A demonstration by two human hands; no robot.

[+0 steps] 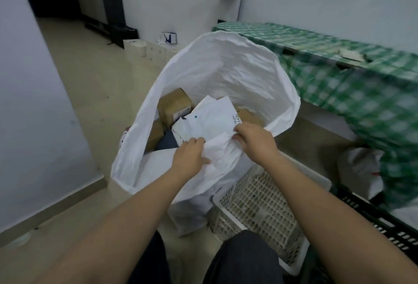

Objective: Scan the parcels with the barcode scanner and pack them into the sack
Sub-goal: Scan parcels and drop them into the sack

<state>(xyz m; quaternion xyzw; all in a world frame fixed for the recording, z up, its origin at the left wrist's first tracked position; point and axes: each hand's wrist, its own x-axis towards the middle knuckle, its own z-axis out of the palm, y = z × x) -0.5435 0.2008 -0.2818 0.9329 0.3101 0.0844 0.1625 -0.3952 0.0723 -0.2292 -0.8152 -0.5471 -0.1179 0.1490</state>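
The large white woven plastic sack [226, 69] stands open on the pale floor, its mouth spread wide toward the far side. Both hands are at its near rim: the left hand [188, 156] has its fingers curled into a bunched fold of the sack's fabric, and the right hand [254, 139] pinches the same gathered edge just to the right. Neither holds a parcel or a scanner; no barcode scanner shows anywhere in view.

Inside the sack lie several parcels: a brown cardboard box [174, 105] at the far left, a flat white plastic mailer with a printed label [214, 116] on top in the middle, and more brown cartons partly hidden beneath it. The sack looks well filled. The white perforated plastic crate [260, 204] near right, touching the sack, seems to hold no parcels, though blur makes its depths hard to read. Packing therefore appears largely done, and gathering the rim suggests closing or straightening the sack is the step in hand.
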